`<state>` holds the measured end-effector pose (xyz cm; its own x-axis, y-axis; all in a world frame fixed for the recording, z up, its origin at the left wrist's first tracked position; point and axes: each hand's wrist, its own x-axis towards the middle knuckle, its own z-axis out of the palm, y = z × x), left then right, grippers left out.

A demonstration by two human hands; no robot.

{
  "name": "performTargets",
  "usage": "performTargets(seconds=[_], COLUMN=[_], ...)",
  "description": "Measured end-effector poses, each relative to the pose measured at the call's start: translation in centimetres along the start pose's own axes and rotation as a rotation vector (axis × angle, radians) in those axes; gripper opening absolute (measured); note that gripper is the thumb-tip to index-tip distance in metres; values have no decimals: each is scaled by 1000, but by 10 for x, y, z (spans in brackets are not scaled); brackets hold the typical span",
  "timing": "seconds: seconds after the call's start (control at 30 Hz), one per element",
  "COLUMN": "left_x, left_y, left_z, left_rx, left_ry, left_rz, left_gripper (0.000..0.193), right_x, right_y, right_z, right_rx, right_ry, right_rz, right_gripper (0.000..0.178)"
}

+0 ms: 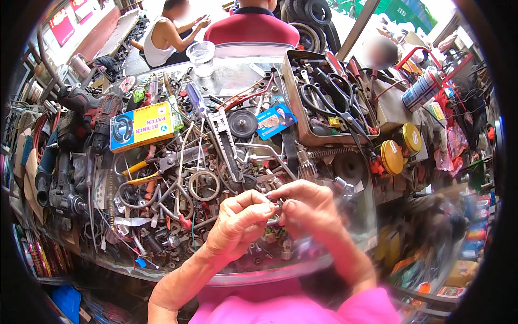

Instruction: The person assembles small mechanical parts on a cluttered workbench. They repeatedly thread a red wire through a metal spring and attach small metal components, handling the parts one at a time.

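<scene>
My left hand [241, 220] and my right hand [312, 209] meet above the near edge of a cluttered glass-topped table [237, 277]. Between their pinched fingertips is a small metal part [278, 206], mostly covered by the fingers, so its kind cannot be made out. My right hand is slightly smeared by motion. Beneath and around both hands lie many loose bolts, fittings and small metal pieces. Just beyond them are a pale ring [204, 185], a bent metal rod [272, 154] and a vernier caliper [224, 141].
A tool box [303, 129] with scissors and pliers stands at the back right, beside yellow round tins [392, 157]. Power drills [101, 121] lie at the left near a patch box [141, 127]. A clear plastic cup [201, 58] stands at the far edge. Two people [252, 27] sit beyond the table.
</scene>
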<state>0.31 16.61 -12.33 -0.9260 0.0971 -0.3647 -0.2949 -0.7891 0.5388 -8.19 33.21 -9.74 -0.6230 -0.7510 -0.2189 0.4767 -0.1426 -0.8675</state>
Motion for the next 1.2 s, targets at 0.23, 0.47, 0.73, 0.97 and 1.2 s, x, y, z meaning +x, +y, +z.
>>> performTargets(seconds=[0.23,0.47,0.73,0.97,1.2], left_x=[0,-3,-3,-5,-4], left_y=[1,5,7,10,4], left_z=[1,4,7,11,12], left_rx=[-6,58,169,187,244], left_ry=[22,39,59,97,87], left_rz=[-13,78,218,275,229], left_gripper=[9,9,6,5,4], right_x=[3,-2,9,13,0], right_y=[12,8,-2,2,17], right_z=[-5,-1,1,-1,-1], right_rx=[-229,-515,-754,-664,-372], right_ry=[-17,42,-17,-88,-47], right_rz=[-278,-316,-576,-591,-381], right_gripper=[26,27,24,22,23])
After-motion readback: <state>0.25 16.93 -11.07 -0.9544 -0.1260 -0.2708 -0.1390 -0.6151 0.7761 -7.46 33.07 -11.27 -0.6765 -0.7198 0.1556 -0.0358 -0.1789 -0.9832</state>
